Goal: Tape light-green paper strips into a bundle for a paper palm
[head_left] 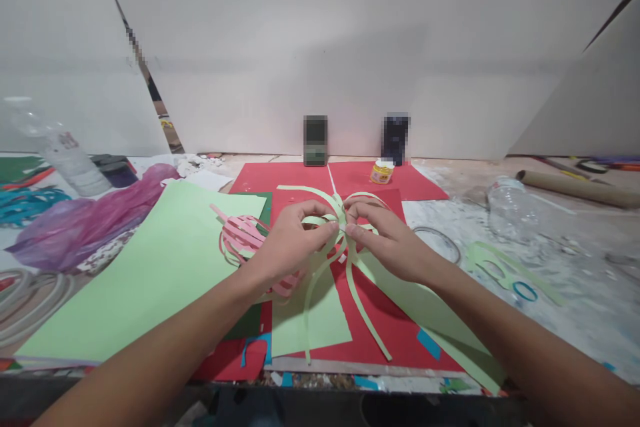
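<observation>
My left hand (305, 230) and my right hand (383, 240) meet at the middle of a bundle of pale green paper strips (369, 312). Thumb and fingers of each hand pinch the strips where they cross. Some strips curl into loops, and others hang down toward the table's front edge. Beside and partly behind my left hand lies a ball of looped pink paper strips (243, 235). Under the hands are red paper sheets (373, 293) and a piece of light green paper (320, 327).
A large light green sheet (150, 267) and a pink plastic bag (120, 213) lie left, near a plastic bottle (70, 153). A small yellow jar (382, 172) stands behind the hands. To the right are a cardboard tube (575, 188) and a blue ring (525, 291).
</observation>
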`<state>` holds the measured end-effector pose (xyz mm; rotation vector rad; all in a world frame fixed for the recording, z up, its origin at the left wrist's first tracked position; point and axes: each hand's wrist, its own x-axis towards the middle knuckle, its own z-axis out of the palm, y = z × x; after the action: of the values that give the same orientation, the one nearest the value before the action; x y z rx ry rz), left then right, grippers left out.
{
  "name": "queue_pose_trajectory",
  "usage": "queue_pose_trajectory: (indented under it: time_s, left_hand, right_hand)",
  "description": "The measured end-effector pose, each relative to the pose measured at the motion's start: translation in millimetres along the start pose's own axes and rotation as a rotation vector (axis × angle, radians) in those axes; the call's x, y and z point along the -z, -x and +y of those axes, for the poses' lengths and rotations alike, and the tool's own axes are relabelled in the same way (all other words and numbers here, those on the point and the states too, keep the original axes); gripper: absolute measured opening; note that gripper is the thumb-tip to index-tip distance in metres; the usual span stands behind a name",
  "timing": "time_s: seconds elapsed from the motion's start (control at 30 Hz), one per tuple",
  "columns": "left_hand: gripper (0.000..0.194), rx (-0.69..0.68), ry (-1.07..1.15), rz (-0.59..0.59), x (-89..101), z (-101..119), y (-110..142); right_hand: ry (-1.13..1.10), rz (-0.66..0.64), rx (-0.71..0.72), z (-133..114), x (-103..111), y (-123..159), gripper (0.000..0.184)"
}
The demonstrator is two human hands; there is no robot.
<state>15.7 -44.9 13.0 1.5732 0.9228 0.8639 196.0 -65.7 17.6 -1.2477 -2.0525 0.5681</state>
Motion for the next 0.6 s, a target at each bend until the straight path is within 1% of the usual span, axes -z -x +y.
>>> queue_pose_trajectory:
  time_s: [0.13, 0.23, 0.3, 0.37, 0.47, 0.53, 0.6]
  left_hand:
    - [0.015, -0.031, -0.020, 0.005, 0.0, 1, -1]
    - [0.017, -0.055, -0.077, 0.047, 0.1, 0, -1]
    - [0.018, -0.053, -0.098, 0.074, 0.3, -2, -2]
    - [0.020, -0.036, -0.066, 0.087, 0.6, -3, -2]
    - [0.024, -0.010, 0.022, 0.105, 1.1, -3, -2]
    - [0.025, 0.000, 0.036, 0.129, 1.3, 0, -1]
    - [0.025, 0.003, 0.026, 0.157, 1.4, 3, 0]
  right_hand:
    - [0.054, 0.051, -0.012, -1, -4, 0, 0.014]
    - [0.059, 0.108, -0.023, -4, -8, 1, 0.011]
    - [0.065, 0.136, -0.034, -5, -9, 2, 0.009]
    - [0.060, 0.147, -0.054, -5, -8, 2, 0.009]
    - [-0.036, 0.131, -0.122, -4, -2, 1, 0.017]
    - [-0.121, 0.112, -0.170, -3, 1, 1, 0.026]
    - [-0.169, 0.125, -0.202, -3, 3, 1, 0.030]
